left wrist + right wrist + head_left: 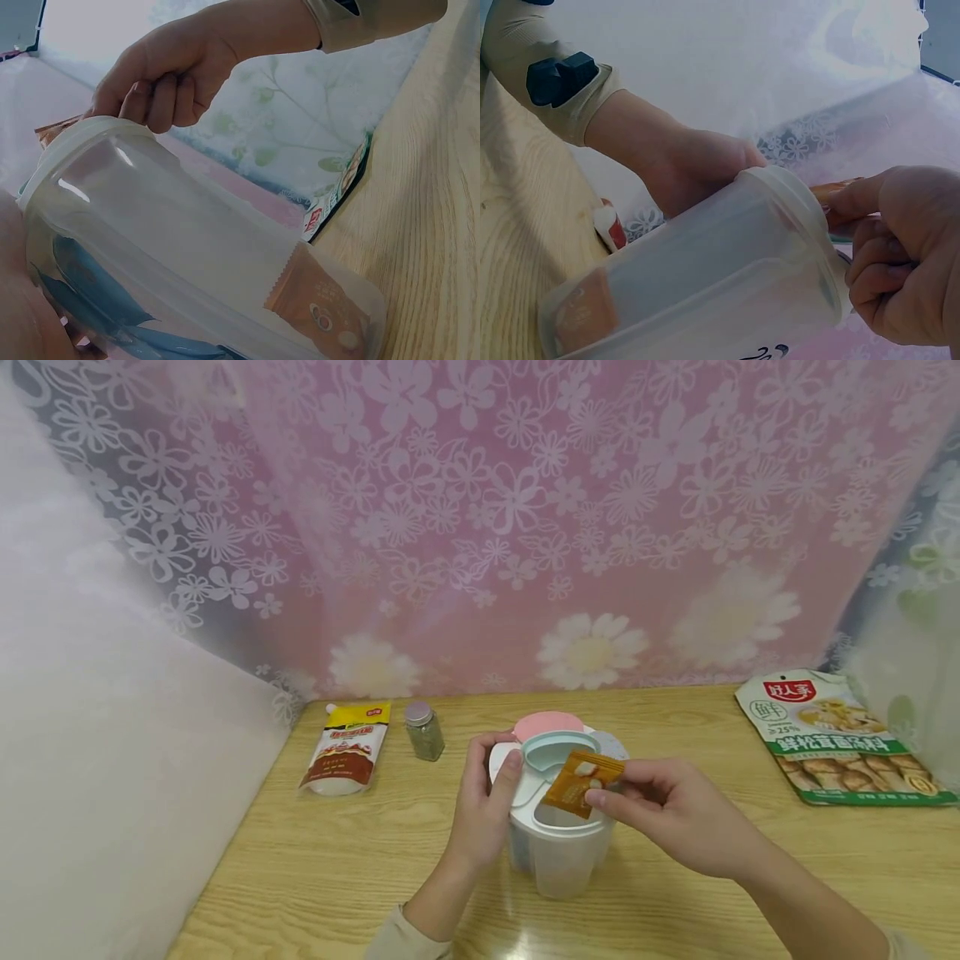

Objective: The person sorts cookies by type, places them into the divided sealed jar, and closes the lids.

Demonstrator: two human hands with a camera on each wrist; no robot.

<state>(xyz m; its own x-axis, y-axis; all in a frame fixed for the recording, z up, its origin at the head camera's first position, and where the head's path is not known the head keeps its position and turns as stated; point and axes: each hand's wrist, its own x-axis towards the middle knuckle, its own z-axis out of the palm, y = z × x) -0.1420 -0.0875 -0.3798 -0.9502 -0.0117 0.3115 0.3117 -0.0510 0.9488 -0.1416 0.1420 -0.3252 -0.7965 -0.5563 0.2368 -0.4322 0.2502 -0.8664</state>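
Observation:
A clear divided canister [562, 860] with a white top and coloured lids stands on the table, its front compartment uncovered. My left hand [483, 802] grips its left side, thumb on the white lid. Between thumb and fingers my right hand [686, 814] pinches a small orange-brown sachet [581, 783] over that compartment's opening. Inside, at the bottom, lies another orange sachet [322, 307], seen through the wall in the left wrist view. Blue packets [105, 292] fill a neighbouring compartment. A teal lid [558, 750] appears raised behind the held sachet.
To the left stand a yellow, white and brown spouted pouch [347, 752] and a small jar of green flakes [425, 732]. A large green and white mushroom-print bag [840, 739] lies at the right. A pink flowered curtain [510, 527] hangs behind the wooden table [337, 868].

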